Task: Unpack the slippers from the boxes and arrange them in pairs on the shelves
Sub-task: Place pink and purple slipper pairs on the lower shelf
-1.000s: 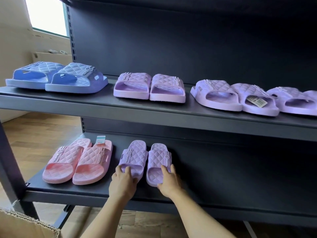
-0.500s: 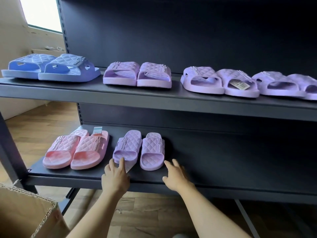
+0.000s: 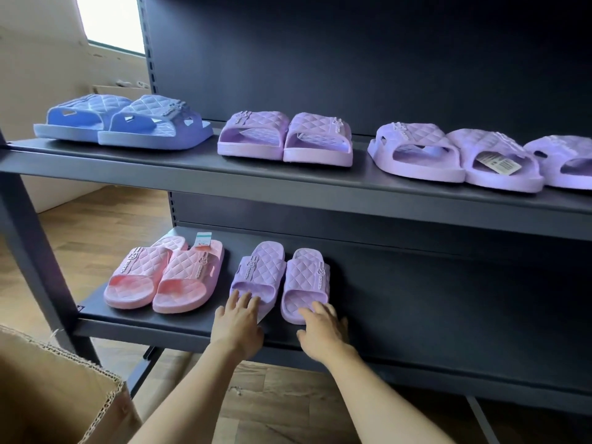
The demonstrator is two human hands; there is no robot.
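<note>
A small lilac pair of slippers lies on the lower shelf (image 3: 416, 315): the left slipper (image 3: 259, 270) and the right slipper (image 3: 306, 283), side by side, heels toward me. My left hand (image 3: 238, 322) rests with straight fingers on the heel of the left one. The fingertips of my right hand (image 3: 323, 328) touch the heel of the right one. A pink pair (image 3: 166, 277) with a tag lies to their left. On the upper shelf (image 3: 288, 184) stand a blue pair (image 3: 125, 123), a lilac pair (image 3: 285, 137) and more purple slippers (image 3: 458, 158).
An open cardboard box (image 3: 57, 389) stands at the lower left on the wooden floor (image 3: 96, 225). The dark shelf upright (image 3: 28, 245) runs down the left side. The lower shelf is bare to the right of the lilac pair.
Both hands had drawn back to the shelf's front edge half a second ago; now they have reached forward and touch the heels of the lilac pair again. The view shifted.
</note>
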